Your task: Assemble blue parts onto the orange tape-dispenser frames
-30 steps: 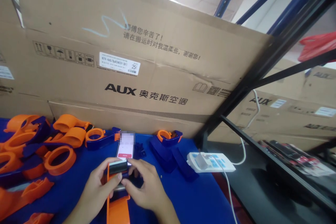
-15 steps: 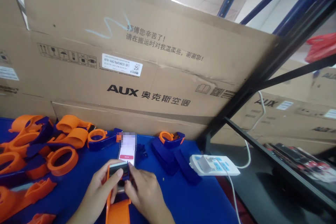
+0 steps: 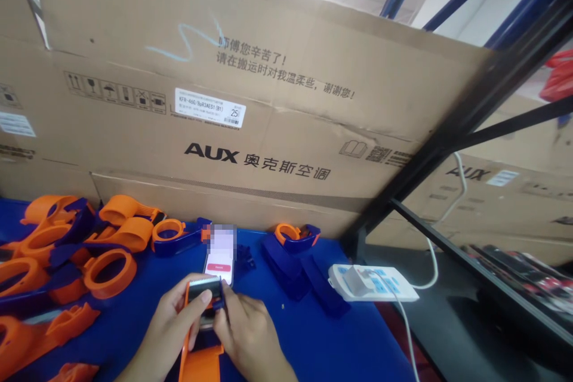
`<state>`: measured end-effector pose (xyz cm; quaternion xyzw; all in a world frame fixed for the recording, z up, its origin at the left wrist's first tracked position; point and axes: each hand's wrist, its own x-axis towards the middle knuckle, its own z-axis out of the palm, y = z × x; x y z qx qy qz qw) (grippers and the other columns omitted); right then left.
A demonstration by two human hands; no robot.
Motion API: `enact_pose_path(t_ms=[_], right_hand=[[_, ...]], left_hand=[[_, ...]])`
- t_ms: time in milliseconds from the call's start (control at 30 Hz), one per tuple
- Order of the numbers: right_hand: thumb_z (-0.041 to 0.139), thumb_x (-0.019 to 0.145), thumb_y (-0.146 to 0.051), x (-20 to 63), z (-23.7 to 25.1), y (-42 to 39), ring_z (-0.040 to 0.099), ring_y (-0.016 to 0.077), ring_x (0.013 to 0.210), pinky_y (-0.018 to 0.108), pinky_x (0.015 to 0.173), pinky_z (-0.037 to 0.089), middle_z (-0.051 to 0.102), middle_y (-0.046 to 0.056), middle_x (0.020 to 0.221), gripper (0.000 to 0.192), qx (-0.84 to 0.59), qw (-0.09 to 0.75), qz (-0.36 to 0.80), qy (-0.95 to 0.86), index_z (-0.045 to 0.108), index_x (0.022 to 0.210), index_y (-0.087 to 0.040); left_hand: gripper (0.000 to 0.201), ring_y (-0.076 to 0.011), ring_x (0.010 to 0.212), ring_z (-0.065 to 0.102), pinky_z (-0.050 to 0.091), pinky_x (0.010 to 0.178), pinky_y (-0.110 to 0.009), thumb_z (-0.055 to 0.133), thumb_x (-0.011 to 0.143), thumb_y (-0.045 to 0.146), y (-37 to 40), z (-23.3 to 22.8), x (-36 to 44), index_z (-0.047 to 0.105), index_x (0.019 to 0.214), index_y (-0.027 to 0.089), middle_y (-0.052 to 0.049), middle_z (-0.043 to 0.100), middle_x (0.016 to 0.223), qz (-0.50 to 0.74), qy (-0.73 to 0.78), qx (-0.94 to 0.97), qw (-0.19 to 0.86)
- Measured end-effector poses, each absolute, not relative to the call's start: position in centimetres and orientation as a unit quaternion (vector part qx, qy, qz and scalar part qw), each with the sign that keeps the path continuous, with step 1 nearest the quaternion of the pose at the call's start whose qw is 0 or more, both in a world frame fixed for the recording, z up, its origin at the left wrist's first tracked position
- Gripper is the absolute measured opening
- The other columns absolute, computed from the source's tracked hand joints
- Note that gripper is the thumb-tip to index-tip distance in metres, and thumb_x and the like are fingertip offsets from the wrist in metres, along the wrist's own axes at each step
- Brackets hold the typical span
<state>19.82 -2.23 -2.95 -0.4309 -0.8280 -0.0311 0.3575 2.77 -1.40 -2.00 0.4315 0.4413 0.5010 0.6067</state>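
Orange dispenser frame (image 3: 201, 358) sits low in the middle of our view, on the blue worktop (image 3: 313, 340), and both our hands are on it. Our left hand (image 3: 172, 328) is closed round its left edge, thumb pressed on the dark blade piece (image 3: 203, 292) at its top end. Our right hand (image 3: 244, 331) curls over the right side, fingertips pinching that same dark piece from the right, so the two hands touch each other above the frame. The blade piece has a toothed pale edge along its top.

Just behind the frame lies a phone (image 3: 219, 259) with a lit screen, its upper part blurred. To the left a heap of orange and blue dispensers (image 3: 67, 245) covers the worktop, one orange ring (image 3: 110, 271) lying nearest our left hand. Right of the phone stand dark blue parts (image 3: 290, 271), and behind them another small dispenser (image 3: 298, 236). A white power strip (image 3: 373, 283) lies at the worktop's right edge, its cable (image 3: 409, 334) trailing down. A big cardboard box (image 3: 250, 101) walls off the back, beside a dark rack (image 3: 452, 125)
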Motion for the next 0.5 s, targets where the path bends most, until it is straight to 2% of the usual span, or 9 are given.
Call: enact_pose_path(t_ms=[267,367,433,500], right_hand=[[0.058,0.099,-0.027,20.0,-2.0,-2.2,0.07,0.02,0.066,0.032,0.067,0.059,0.076,0.007,0.081,0.042,-0.42,0.407,0.059,-0.809,0.058,0.139,-0.016],[0.059,0.099,-0.029,20.2,-0.8,-2.1,0.07,0.0206,0.067,0.032,0.065,0.057,0.076,0.008,0.085,0.04,-0.424,0.382,0.072,-0.818,0.06,0.137,-0.017],[0.055,0.099,-0.027,20.2,-0.1,-1.9,0.069,0.0206,0.067,0.031,0.063,0.055,0.075,0.008,0.084,0.036,-0.428,0.363,0.068,-0.825,0.063,0.133,-0.018],[0.051,0.099,-0.024,20.3,0.3,-1.8,0.068,0.0211,0.069,0.032,0.064,0.055,0.075,0.01,0.087,0.035,-0.436,0.352,0.056,-0.826,0.064,0.131,-0.017]], left_hand=[[0.034,-0.0057,0.036,0.035,0.034,0.044,-0.017,0.072,0.088,0.046,-1.4,-2.1,2.8,0.07,0.11,0.02,0.008,0.051,0.044,0.509,0.399,0.372,0.666],[0.031,-0.0097,0.041,0.051,0.041,0.045,-0.018,0.074,0.086,0.044,-0.5,-1.7,2.7,0.072,0.107,0.021,0.004,0.061,0.053,0.502,0.387,0.293,0.716],[0.025,-0.0165,0.055,0.066,0.051,0.052,-0.023,0.078,0.081,0.037,0.1,-1.1,2.7,0.074,0.098,0.02,-0.001,0.071,0.066,0.489,0.387,0.226,0.748],[0.018,-0.0215,0.07,0.074,0.058,0.063,-0.028,0.078,0.079,0.03,0.2,-0.4,2.8,0.074,0.093,0.019,-0.004,0.077,0.08,0.481,0.374,0.167,0.775]])
